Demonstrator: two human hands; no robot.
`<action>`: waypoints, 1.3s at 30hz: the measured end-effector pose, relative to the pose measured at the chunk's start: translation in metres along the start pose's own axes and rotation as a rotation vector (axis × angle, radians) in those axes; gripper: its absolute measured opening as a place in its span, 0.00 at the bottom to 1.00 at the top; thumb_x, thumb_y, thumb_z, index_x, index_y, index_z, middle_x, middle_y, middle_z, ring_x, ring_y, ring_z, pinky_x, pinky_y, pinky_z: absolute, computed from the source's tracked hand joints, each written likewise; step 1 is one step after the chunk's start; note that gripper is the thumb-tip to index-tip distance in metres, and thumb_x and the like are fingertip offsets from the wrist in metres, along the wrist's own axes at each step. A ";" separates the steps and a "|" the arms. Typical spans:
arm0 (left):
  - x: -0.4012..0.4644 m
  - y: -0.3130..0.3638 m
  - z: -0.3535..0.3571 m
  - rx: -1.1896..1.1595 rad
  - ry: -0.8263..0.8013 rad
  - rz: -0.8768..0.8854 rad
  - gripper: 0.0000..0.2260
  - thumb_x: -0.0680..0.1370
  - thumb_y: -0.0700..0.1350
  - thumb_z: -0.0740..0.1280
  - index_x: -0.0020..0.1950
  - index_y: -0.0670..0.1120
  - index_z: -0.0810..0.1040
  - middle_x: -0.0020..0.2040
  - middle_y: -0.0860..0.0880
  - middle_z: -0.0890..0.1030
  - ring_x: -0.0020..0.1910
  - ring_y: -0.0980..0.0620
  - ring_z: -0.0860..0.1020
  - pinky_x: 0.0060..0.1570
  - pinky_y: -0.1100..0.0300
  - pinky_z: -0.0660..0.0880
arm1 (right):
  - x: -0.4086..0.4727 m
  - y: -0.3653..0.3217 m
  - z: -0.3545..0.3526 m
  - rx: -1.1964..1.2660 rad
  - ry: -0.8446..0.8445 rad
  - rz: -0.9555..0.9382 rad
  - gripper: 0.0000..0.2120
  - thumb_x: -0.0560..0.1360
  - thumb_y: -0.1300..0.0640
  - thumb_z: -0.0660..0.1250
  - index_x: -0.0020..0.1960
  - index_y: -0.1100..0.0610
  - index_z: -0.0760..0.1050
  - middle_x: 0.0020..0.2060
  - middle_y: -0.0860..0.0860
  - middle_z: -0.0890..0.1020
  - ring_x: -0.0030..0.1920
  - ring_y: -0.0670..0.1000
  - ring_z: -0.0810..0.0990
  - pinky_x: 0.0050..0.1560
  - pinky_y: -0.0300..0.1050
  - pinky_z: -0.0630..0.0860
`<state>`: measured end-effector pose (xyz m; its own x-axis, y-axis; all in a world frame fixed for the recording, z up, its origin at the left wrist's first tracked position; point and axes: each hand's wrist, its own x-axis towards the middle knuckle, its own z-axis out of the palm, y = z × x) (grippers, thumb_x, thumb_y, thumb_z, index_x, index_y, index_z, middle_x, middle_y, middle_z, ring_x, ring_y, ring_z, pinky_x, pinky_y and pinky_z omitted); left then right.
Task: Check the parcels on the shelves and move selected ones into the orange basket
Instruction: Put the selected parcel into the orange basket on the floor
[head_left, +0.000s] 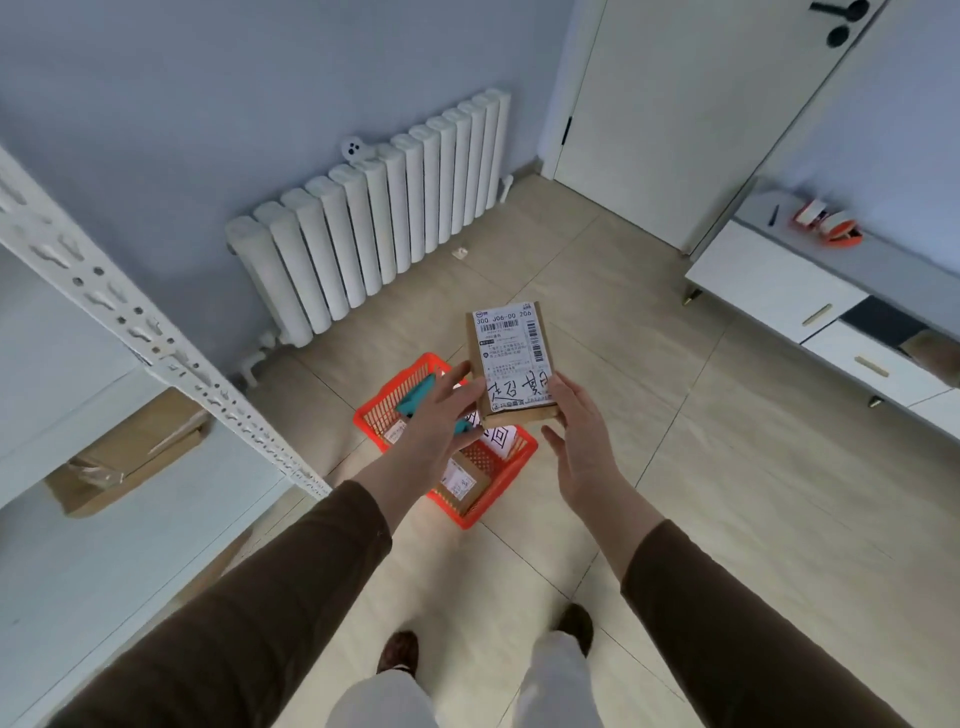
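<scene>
Above orange basket (506, 475), left hand (436, 421) touches, right hand (579, 441) grips parcel (511, 358).

Your one head camera looked steeply down from standing height at the floor (701, 493), basket (506, 486) just ahead.

Floor (675, 493) and shelf (156, 545)
An orange basket (505, 487) stands on the floor; a brown parcel (130, 452) lies on the shelf.

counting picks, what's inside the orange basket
Visible in the orange basket: a labelled brown parcel at the near end, a teal item and a handwritten white sheet. The left hand and the held parcel cover its middle.
</scene>
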<state>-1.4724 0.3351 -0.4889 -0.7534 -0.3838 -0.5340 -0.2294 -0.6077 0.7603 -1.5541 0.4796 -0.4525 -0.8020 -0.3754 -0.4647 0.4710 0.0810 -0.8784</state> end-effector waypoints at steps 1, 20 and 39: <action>0.013 -0.003 0.006 -0.016 0.022 -0.008 0.24 0.81 0.50 0.71 0.76 0.55 0.70 0.61 0.50 0.86 0.66 0.46 0.80 0.69 0.39 0.73 | 0.016 -0.001 -0.007 -0.031 -0.024 0.005 0.11 0.83 0.52 0.64 0.64 0.54 0.77 0.50 0.51 0.86 0.40 0.39 0.85 0.46 0.40 0.74; 0.264 -0.192 0.022 -0.177 0.401 -0.151 0.18 0.83 0.40 0.66 0.73 0.48 0.74 0.63 0.46 0.84 0.59 0.49 0.83 0.57 0.56 0.80 | 0.329 0.159 -0.089 -0.516 -0.288 0.272 0.14 0.84 0.45 0.59 0.60 0.48 0.80 0.48 0.47 0.88 0.46 0.48 0.88 0.40 0.41 0.80; 0.473 -0.433 -0.126 -0.098 0.471 -0.191 0.17 0.83 0.44 0.67 0.72 0.45 0.74 0.58 0.48 0.84 0.51 0.54 0.84 0.38 0.67 0.81 | 0.535 0.483 -0.072 -0.360 -0.153 0.534 0.21 0.80 0.44 0.60 0.70 0.48 0.73 0.65 0.52 0.82 0.61 0.59 0.82 0.65 0.61 0.77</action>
<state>-1.6516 0.3289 -1.1173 -0.3390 -0.5177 -0.7855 -0.2599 -0.7510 0.6071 -1.7820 0.3843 -1.1331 -0.4188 -0.3226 -0.8488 0.6160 0.5858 -0.5266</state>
